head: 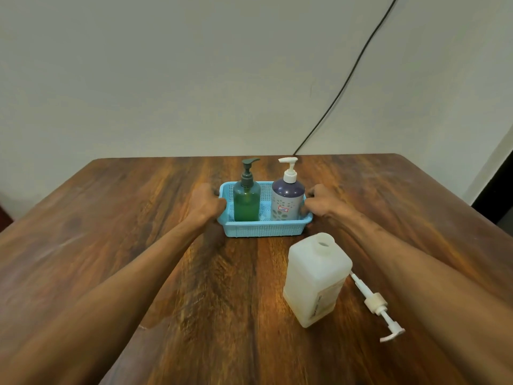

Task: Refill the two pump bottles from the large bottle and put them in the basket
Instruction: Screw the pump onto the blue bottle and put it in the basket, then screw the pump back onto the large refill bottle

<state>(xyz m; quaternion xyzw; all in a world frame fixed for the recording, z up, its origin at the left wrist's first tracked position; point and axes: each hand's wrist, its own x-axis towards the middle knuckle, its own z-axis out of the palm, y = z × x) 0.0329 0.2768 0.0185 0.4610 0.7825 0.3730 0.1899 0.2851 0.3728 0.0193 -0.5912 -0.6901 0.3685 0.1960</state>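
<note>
Left hand (206,202) and right hand (319,201) grip opposite ends of blue basket (263,227); green pump bottle (247,200) and purple pump bottle (287,197) upright inside. Large bottle (316,279) uncapped, nearer.

A brown wooden table (111,245) with strong streaky grain fills the room from the middle down to six o'clock, its far corners rounded. Behind it, from ten o'clock round to two, stands a plain pale wall (194,65). A thin black cable (352,76) slants down that wall from one o'clock and drops behind the table's far edge near twelve. At three o'clock a dark gap (497,190) shows beside a white upright strip (487,165). At nine o'clock, a sliver of something dark red (3,215) sits at the very edge, too little to identify.
</note>
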